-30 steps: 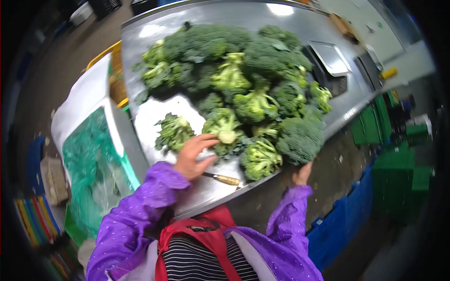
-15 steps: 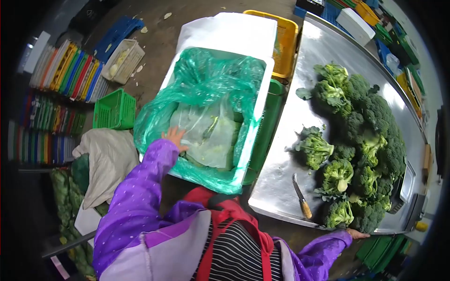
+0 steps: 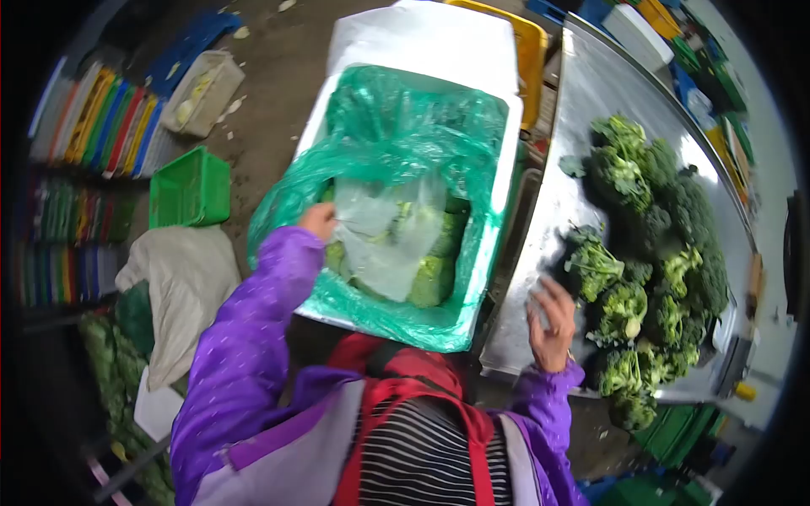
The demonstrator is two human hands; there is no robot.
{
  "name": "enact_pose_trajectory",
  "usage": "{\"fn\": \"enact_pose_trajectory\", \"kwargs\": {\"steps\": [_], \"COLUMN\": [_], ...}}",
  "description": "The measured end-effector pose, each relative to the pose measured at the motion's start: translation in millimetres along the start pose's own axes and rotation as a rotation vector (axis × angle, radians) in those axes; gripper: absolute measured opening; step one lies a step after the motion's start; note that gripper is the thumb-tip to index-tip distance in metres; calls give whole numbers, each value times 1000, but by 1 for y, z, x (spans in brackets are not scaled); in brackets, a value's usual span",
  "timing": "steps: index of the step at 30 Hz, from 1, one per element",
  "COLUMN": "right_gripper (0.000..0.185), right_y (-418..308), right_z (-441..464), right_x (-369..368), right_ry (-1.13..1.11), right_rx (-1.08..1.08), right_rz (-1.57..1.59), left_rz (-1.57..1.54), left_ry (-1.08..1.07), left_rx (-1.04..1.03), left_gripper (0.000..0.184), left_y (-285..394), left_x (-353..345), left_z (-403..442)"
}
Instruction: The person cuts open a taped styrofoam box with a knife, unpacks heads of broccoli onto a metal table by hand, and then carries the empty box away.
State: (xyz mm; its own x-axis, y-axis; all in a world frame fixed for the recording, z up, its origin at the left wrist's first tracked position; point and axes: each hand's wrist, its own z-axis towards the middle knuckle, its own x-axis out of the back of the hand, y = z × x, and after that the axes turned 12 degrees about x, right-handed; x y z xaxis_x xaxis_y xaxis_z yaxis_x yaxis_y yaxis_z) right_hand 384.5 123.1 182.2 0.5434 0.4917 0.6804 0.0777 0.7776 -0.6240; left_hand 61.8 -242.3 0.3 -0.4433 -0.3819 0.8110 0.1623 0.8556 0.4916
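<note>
Metal table [image 3: 607,76], under right hand [image 3: 553,325]: fingers loosely spread, holding nothing; broccoli heap [image 3: 658,223] beside it. White box [image 3: 511,139], under left hand [image 3: 318,221]: fingers closed on edge of clear plastic sheet [image 3: 384,244].

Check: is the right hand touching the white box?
Apart. The head view shows a strip of bare metal table between the right hand and the white box.

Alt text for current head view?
A person's left hand is at the edge of a translucent sheet partly covering green produce in a green-lined white box; the right hand is open over a metal table piled with broccoli.
</note>
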Motion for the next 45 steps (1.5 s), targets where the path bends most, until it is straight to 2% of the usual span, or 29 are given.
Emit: {"fn": "enact_pose_trajectory", "kwargs": {"steps": [1, 2, 3, 4, 5, 6, 8, 10, 11, 12, 13, 15, 17, 20, 21, 23, 25, 26, 27, 28, 29, 30, 34, 37, 40, 44, 45], "right_gripper": [35, 35, 35, 36, 38, 42, 52, 60, 64, 76, 79, 78, 76, 77, 81, 90, 97, 100, 100, 101, 101, 102, 107, 110, 109, 90, 71], "right_y": [9, 21, 38, 61, 91, 133, 169, 158, 148, 117, 107, 90, 104, 72, 89, 145, 200, 222, 248, 278, 307, 337, 466, 526, 552, 553, 559], "right_z": [1, -2, -14, -39, -80, -146, -257, -350, -392, -401, -430, -489, -583, -550, -588, -675, -715, -731, -742, -752, -766, -778, -838, -849, -850, -873, -900], "right_x": [-5, 10, 42, 76, 113, 152, 196, 194, 185, 171, 148, 102, 55, 53, 35, -10, -23, -39, -48, -54, -62, -67, -81, -84, -115, -122, -143], "right_ry": [30, 223, 427, 605, 798, 866, 1086, 1347, 1454, 1577, 1622, 1493, 1227, 1228, 1143, 973, 862, 793, 766, 737, 703, 688, 509, 344, 116, 474, 642], "right_rx": [151, 110, 52, -160, -370, -578, -930, -1166, -1223, -1533, -1626, -1689, -1796, -1917, -1921, -1911, -1962, -1997, -1991, -1988, -1987, -1950, -1781, -1805, -1856, -1730, -1594], "right_rz": [-120, -416, -751, -864, -981, -956, -812, -480, -237, 38, 69, 152, 217, 261, 228, 159, 235, 286, 226, 167, 115, 76, -209, -18, -24, 4, 64], "left_rz": [-132, -248, -236, -277, -381, -293, -137, 19, -42, -101, -153, -178, -196, -206, -184, -7, 108, 232, 243, 457, 483, 365, 520, 606, 638, 623, 604], "left_ry": [52, 66, 43, 184, 56, 49, -30, 171, 135, 92, 49, -108, -224, -402, -487, -507, -509, -477, -477, -406, -297, -369, -174, -91, -31, 17, 25], "left_rx": [96, 147, 134, 153, 157, 63, -15, -415, -510, -601, -675, -763, -820, -840, -814, -931, -881, -939, -885, -950, -1002, -878, -668, -548, -455, -354, -340], "left_gripper": [21, 23, 28, 27, 21, 20, 23, 31, 34, 37, 40, 37, 37, 42, 46, 52, 57, 60, 64, 69, 78, 77, 75, 73, 72, 70, 70], "left_y": [7, 14, -23, -46, -26, -44, -3, 82, 128, 179, 220, 287, 324, 357, 362, 386, 392, 393, 386, 387, 368, 367, 357, 354, 354, 343, 338], "left_x": [18, 42, 49, 47, 64, 65, 76, 75, 74, 67, 61, 49, 24, -37, -70, -140, -205, -234, -257, -263, -260, -259, -272, -278, -266, -240, -234], "left_z": [-2, -7, 3, 7, -4, 2, -8, -21, -19, -18, -26, -53, -95, -168, -190, -242, -273, -282, -286, -269, -235, -234, -222, -213, -210, -212, -213]}}
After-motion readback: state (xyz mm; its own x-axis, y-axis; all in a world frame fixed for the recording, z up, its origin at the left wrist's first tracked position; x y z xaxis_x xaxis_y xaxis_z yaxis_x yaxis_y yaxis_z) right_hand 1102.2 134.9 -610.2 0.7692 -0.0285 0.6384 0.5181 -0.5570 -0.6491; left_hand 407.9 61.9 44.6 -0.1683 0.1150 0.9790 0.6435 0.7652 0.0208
